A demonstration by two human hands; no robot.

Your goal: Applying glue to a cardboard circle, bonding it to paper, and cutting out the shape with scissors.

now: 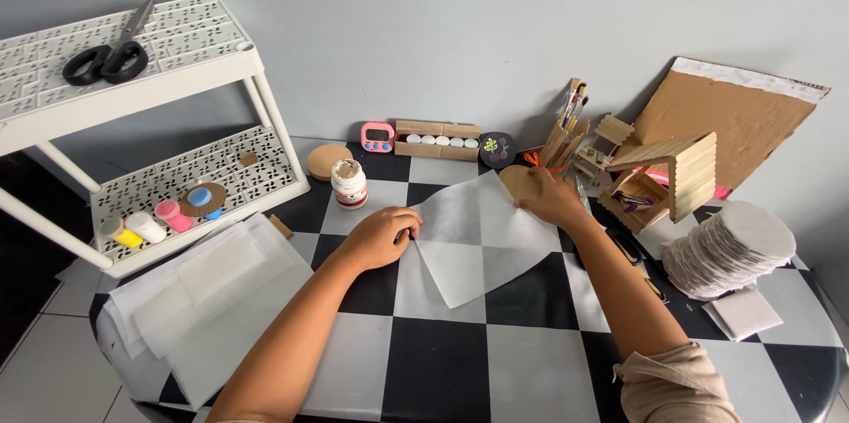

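We see a black-and-white checkered tabletop (531, 361) against a grey wall (460, 25); near its middle, our left hand (382, 237) and right hand (546, 197) each pinch the translucent paper sheet (469, 242).

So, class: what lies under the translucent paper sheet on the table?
Through the translucent sheet the checkered tabletop shows faintly. The left hand and right hand cover its edges; beneath them is hidden.

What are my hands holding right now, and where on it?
Translucent paper sheet: left hand pins its left edge, right hand grips its top corner.
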